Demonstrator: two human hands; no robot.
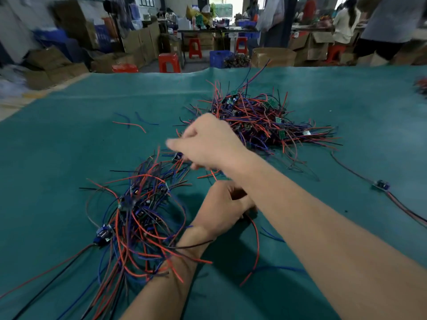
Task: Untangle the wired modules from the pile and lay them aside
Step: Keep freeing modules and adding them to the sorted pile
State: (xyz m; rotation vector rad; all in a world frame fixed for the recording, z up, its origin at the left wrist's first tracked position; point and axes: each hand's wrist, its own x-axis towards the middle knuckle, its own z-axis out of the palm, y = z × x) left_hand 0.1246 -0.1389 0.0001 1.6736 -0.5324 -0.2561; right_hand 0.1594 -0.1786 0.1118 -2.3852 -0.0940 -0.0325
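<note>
A big tangled pile of wired modules (pixel 265 118), red, blue and black leads with small green boards, lies at the far centre-right of the green cloth (pixel 69 146). A second heap of wired modules (pixel 138 213) lies near left. My right hand (pixel 205 144) reaches across to the left over that heap's far edge and is motion-blurred; a small blue module (pixel 178 155) and red leads sit just under its fingers, and I cannot tell if it holds them. My left hand (pixel 219 206), partly under my right forearm, curls around a red wire (pixel 256 236) that trails toward me.
One wired module (pixel 381 185) lies alone at the right with its leads running off the right edge. Loose cut wires (pixel 131 123) lie at the far left of the cloth. Beyond the table edge are red stools (pixel 169 62), cardboard boxes and people at benches.
</note>
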